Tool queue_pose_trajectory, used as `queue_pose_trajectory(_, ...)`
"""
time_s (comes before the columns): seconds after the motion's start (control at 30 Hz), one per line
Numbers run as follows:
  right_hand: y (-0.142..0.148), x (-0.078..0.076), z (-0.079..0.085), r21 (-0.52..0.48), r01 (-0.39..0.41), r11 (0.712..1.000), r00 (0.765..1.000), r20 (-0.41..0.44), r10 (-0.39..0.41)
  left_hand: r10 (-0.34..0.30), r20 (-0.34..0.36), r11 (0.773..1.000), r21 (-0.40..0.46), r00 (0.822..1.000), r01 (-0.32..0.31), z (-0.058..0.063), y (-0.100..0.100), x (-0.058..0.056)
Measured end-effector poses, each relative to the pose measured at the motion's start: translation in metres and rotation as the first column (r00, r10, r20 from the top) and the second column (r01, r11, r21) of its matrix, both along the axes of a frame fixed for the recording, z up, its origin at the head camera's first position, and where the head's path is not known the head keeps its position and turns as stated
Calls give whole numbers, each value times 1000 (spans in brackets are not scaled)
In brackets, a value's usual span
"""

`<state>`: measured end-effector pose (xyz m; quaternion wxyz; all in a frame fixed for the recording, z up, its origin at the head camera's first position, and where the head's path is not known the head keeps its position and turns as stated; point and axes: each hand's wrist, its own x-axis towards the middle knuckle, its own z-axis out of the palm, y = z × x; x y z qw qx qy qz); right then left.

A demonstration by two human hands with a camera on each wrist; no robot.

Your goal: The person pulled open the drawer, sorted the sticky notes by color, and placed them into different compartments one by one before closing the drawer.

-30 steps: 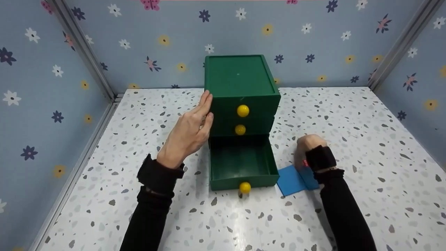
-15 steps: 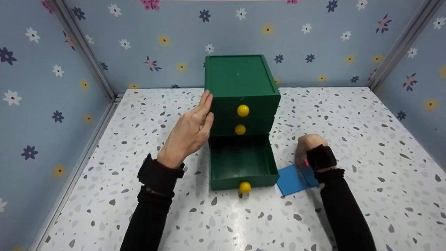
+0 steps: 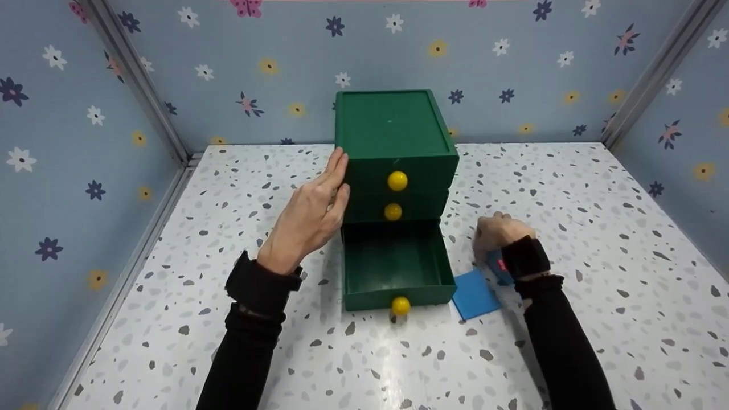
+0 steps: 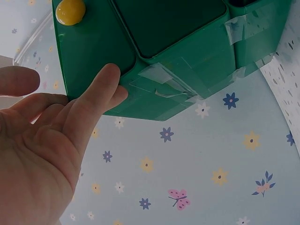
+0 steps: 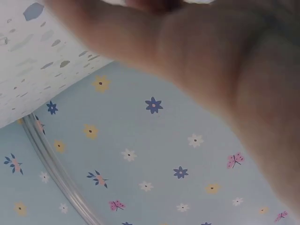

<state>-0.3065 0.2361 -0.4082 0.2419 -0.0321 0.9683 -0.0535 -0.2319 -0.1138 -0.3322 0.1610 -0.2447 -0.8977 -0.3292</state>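
A green drawer cabinet (image 3: 393,128) with yellow knobs stands against the back wall. Its bottom drawer (image 3: 400,299) is pulled out, with bare floor showing inside. My left hand (image 3: 304,219) rests straight fingers on the cabinet's left front edge; the left wrist view shows the fingertips (image 4: 110,75) on the green plastic. To the right of the drawer, my right hand (image 3: 504,232) pinches a blue flat piece with a red label (image 3: 501,267), partly hidden under the wrist. A blue square panel (image 3: 475,295) lies beside it; I cannot tell whether the two are joined.
The speckled white table (image 3: 319,364) is bounded by flowered walls (image 3: 228,68) at the back and sides. Grey metal strips run along the corners. Clear tape (image 4: 164,77) covers seams on the cabinet's side.
My right hand has shifted slightly left, and the blue piece with the red label has risen and turned off the table beside the square panel. The left hand and drawer stay still.
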Motion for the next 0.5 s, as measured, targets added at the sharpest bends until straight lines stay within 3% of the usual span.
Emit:
queue_pose_trajectory(0.17,-2,0,0,40,20,999,1000,12,-20,-2,-2,1000,-6,1000,2,0,1,0)
queue_pose_trajectory(0.3,-3,3,4,80,111,991,992,52,-115,6,-8,1000,-18,1000,-6,0,2,0)
queue_pose_trajectory(0.5,-2,11,10,69,183,981,983,9,-184,12,-20,1000,-13,1000,-12,-1,1,-1)
